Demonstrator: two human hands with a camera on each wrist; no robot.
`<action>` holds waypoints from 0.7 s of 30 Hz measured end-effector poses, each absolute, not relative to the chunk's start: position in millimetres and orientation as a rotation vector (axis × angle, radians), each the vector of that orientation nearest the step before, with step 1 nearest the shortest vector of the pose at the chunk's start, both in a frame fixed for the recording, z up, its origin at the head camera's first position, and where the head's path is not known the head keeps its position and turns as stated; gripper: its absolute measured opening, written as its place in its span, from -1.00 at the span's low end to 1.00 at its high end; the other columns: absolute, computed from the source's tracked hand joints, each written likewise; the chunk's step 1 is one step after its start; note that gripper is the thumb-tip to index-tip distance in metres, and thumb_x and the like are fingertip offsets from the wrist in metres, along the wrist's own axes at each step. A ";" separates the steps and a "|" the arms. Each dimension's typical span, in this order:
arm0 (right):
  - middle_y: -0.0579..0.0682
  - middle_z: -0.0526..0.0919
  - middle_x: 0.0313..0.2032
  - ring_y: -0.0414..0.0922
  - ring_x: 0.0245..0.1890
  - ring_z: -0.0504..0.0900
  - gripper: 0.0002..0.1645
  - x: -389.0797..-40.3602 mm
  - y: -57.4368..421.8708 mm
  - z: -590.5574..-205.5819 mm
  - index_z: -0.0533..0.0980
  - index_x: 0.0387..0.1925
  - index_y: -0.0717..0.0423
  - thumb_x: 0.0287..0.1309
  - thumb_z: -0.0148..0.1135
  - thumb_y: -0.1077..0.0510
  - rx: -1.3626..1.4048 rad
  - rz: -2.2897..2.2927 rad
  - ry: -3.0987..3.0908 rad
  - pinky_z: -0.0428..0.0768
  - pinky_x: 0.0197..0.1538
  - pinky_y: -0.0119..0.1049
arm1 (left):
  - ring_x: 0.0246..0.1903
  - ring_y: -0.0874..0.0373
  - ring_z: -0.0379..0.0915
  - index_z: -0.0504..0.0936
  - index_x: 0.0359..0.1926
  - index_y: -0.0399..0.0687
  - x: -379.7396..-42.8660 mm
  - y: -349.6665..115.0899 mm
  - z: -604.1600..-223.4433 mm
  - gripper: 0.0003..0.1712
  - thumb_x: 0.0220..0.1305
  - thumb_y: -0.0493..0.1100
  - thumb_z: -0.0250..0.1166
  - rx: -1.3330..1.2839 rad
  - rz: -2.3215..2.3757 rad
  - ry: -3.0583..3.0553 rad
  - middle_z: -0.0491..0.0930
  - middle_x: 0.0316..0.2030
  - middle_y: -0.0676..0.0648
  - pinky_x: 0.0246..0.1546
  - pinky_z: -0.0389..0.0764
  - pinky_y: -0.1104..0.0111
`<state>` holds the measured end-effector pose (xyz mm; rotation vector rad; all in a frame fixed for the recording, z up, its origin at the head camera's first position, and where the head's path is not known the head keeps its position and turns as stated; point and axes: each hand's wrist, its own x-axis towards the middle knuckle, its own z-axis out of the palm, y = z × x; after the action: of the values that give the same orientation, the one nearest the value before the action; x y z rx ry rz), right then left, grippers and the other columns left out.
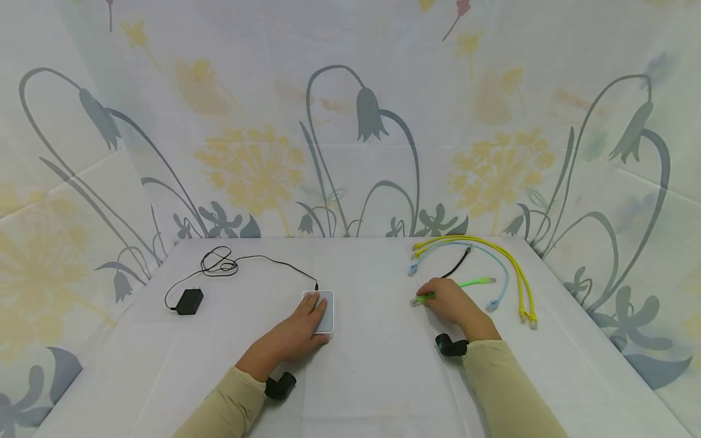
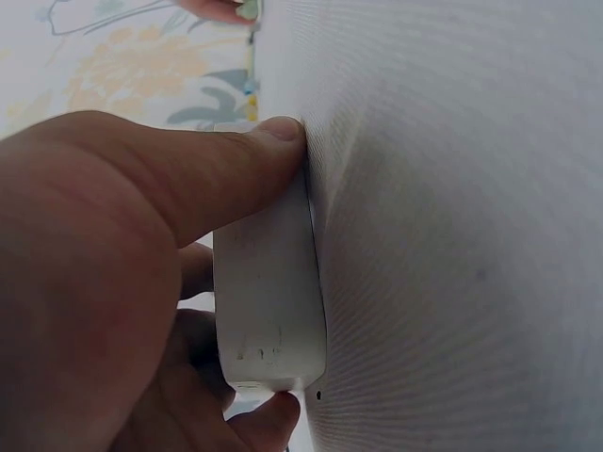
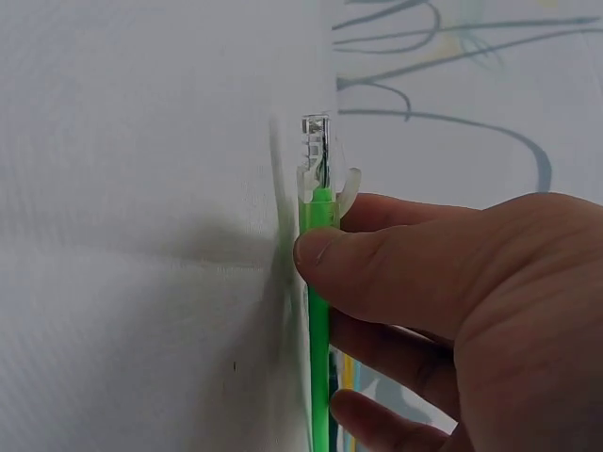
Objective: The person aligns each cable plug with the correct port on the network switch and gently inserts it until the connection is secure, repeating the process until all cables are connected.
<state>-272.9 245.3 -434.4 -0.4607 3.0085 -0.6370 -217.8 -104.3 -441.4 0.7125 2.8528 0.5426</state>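
Observation:
My left hand [image 1: 296,333] holds a small white router [image 1: 327,313] with a grey top, flat on the table. In the left wrist view, the thumb presses along one side of the router [image 2: 268,301] while fingertips touch its other edges. A thin black power cord [image 1: 285,263] runs into its far side. Over to the right, my right hand [image 1: 450,299] pinches a bright green Ethernet cable [image 1: 476,281] just behind one plug. The right wrist view shows that clear plug [image 3: 317,151] pointing away from the fingers, close to the table surface; the cable's other end lies beyond the hand.
Beyond my right hand lie a short black cable [image 1: 457,264], a light blue Ethernet cable [image 1: 501,264] and yellow Ethernet cables [image 1: 515,261]. A black power adapter [image 1: 189,302] sits at the left, its cord looped behind it. A patterned cloth [image 1: 350,182] hangs behind the white table [image 1: 372,377].

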 end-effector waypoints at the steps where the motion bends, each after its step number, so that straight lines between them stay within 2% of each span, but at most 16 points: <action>1: 0.06 0.69 -0.09 0.08 0.03 0.60 -0.77 -272.5 243.6 -434.4 0.67 -0.13 0.11 0.20 0.23 0.28 -0.470 -0.641 3.007 0.53 0.13 0.01 | 0.52 -0.20 -0.28 0.06 0.47 -0.30 -217.7 -104.2 -441.3 -0.15 0.37 0.02 0.20 0.713 0.545 2.853 -0.11 0.51 -0.31 0.46 0.05 0.03; 10: -0.05 0.69 -0.19 -0.03 -0.07 0.62 -0.81 -270.6 230.7 -437.9 0.67 -0.18 0.04 0.18 0.25 0.28 -0.560 -0.656 3.022 0.54 0.08 -0.06 | 0.52 -0.19 -0.30 0.04 0.48 -0.29 -216.9 -103.7 -440.4 -0.14 0.36 0.01 0.20 0.703 0.544 2.844 -0.12 0.51 -0.30 0.46 0.05 0.03; 21: -0.11 0.70 -0.17 -0.07 -0.06 0.62 -0.81 -265.6 209.0 -440.5 0.61 -0.15 -0.07 0.24 0.22 0.21 -0.605 -0.643 2.986 0.53 0.07 -0.10 | 0.52 -0.18 -0.30 0.04 0.48 -0.29 -216.4 -103.7 -440.1 -0.14 0.37 0.02 0.19 0.698 0.544 2.840 -0.13 0.51 -0.29 0.46 0.06 0.03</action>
<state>-265.6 209.0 -440.5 -0.6052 2.9855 -0.6429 -216.4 -103.7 -440.1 0.6981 2.8397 0.5435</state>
